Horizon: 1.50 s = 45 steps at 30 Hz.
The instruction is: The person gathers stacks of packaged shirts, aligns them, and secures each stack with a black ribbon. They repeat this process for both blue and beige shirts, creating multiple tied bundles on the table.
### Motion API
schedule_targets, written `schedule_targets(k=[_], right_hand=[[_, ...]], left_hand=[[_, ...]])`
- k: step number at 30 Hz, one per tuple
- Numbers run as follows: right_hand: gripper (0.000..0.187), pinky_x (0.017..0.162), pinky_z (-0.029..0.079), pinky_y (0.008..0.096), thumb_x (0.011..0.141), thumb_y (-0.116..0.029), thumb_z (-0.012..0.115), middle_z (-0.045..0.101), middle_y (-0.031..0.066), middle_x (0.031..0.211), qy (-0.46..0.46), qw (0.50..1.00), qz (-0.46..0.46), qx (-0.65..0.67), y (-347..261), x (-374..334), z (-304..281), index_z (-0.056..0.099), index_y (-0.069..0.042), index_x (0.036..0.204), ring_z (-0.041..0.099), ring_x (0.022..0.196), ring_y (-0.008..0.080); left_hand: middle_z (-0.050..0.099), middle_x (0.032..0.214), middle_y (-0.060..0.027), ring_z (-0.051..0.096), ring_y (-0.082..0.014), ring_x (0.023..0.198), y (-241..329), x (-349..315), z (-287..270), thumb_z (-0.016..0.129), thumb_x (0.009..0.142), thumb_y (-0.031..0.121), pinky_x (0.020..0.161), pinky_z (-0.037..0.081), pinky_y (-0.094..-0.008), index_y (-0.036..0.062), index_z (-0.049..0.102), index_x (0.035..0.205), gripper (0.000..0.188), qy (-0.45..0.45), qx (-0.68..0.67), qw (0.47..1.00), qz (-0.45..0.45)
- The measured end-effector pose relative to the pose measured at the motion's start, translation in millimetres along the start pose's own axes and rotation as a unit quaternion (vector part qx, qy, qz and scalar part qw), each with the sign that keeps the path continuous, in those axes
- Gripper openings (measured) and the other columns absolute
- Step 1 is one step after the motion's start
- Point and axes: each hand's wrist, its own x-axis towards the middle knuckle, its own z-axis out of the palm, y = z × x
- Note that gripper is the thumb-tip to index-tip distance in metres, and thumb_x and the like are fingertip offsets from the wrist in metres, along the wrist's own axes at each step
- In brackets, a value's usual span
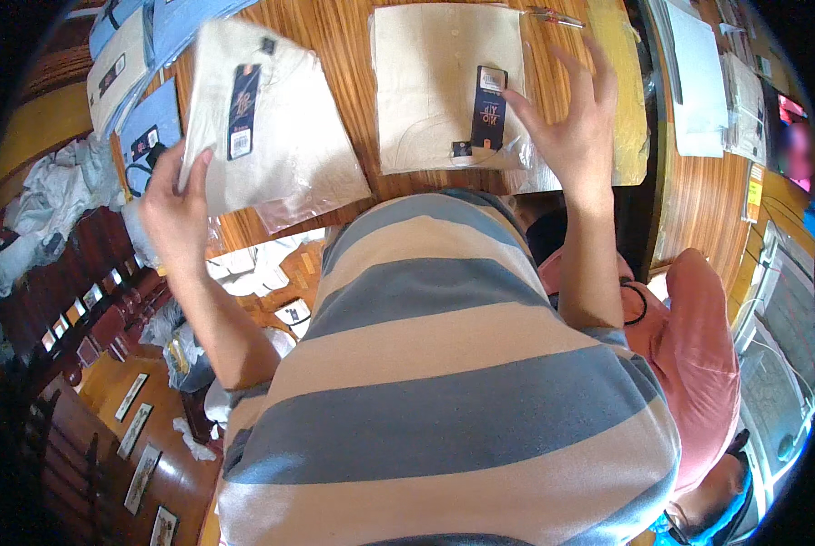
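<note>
Stacked at far left: flat blue and cream packets point(134, 55), glossy in clear film, at the edge of a grained wooden tabletop point(353, 55). Gripped at its lower left corner by the left hand point(175, 214), thumb on top and fingers curled beneath: a squarish folded cream shirt point(271, 127) in crinkled plastic, with a dark narrow tag. Lying flat at centre-right: a second bagged cream shirt point(435, 82), the right hand point(576, 136) spread wide open above its right edge, fingertips at its dark hang tag point(489, 107).
</note>
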Motion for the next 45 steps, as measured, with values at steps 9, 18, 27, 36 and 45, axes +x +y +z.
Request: schedule_targets(k=[9,18,27,36,45], right_hand=[[0.027,0.064,0.056,0.0400,0.088,-0.029,0.075,0.071,0.0106,0.083,-0.112,0.967,-0.177,0.146,-129.3,55.5,-24.2,0.064,-0.008,0.101,0.073,0.079,0.0279],[0.045,0.087,0.057,0.0338,0.093,-0.025,0.080,0.077,0.0190,0.106,-0.168,0.885,0.287,0.326,33.2,-19.8,34.8,0.066,0.007,0.120,0.073,0.098,0.0199],[0.056,0.070,0.056,0.0339,0.091,-0.043,0.080,0.075,0.0175,0.085,-0.239,0.896,0.327,0.183,33.5,-30.0,41.6,0.068,0.007,0.115,0.070,0.076,0.0158],[0.057,0.065,0.056,0.0406,0.086,-0.045,0.083,0.071,0.0254,0.079,-0.186,0.934,0.257,0.164,34.5,-30.4,46.4,0.067,0.006,0.105,0.075,0.072,0.0313],[0.061,0.070,0.059,0.0464,0.083,-0.047,0.085,0.071,0.0293,0.084,-0.191,0.938,0.247,0.147,38.4,-30.5,46.3,0.067,0.008,0.102,0.074,0.079,0.0420]], left_hand=[[0.076,0.109,-0.0158,0.074,-0.0295,0.093,154.0,47.8,-99.0,0.077,0.088,0.003,0.079,0.058,-0.0368,0.0006,0.074,0.114,0.027,0.009,0.149,0.855,0.496],[0.066,0.128,-0.0286,0.066,-0.0370,0.120,-33.2,-0.6,77.6,0.083,0.087,0.028,0.104,0.051,-0.0435,-0.0069,0.060,0.130,0.059,0.018,-0.093,0.995,-0.038],[0.072,0.112,-0.0161,0.068,-0.0218,0.097,-111.8,-45.0,128.7,0.094,0.075,0.029,0.086,0.054,-0.0322,-0.0115,0.060,0.125,0.073,-0.107,-0.251,0.892,-0.360],[0.074,0.106,-0.0142,0.069,-0.0143,0.091,-58.7,-2.9,74.7,0.081,0.091,0.013,0.081,0.054,-0.0273,-0.0075,0.063,0.117,0.038,-0.090,-0.334,0.903,-0.255],[0.075,0.111,-0.0106,0.068,-0.0119,0.097,-37.8,23.6,33.3,0.081,0.088,0.003,0.088,0.053,-0.0258,-0.0058,0.067,0.119,0.035,-0.053,-0.339,0.927,-0.153]])
